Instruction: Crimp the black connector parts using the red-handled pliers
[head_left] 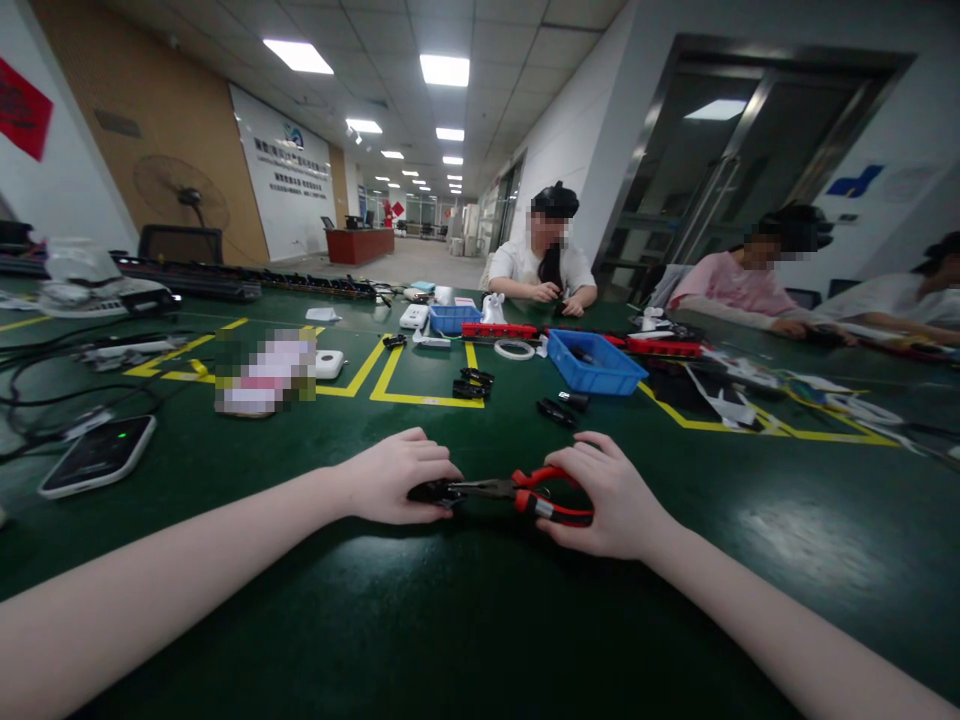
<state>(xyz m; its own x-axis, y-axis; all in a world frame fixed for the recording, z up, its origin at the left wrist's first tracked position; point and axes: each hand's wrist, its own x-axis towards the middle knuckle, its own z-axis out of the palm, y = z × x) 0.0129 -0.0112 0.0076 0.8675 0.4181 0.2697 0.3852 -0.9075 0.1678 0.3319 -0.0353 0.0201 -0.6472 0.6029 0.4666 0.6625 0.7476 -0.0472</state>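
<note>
My right hand (611,495) is closed around the red and black handles of a pair of needle-nose pliers (529,488). The long jaws point left and reach a small black part (431,491), which my left hand (397,478) grips just above the green table. Fingers cover much of that part, so its full shape is hidden, and I cannot tell whether the jaws are clamped on it. Beyond my hands lie several similar-looking black pieces (556,412) and a short black cylinder (574,400).
A blue bin (596,362) with dark parts stands past my right hand; a smaller blue bin (455,319) is farther back. At left lie a black-screened device (101,455), a blurred-out phone (264,378) and cables. Yellow tape marks the green table (480,620). Several people sit opposite.
</note>
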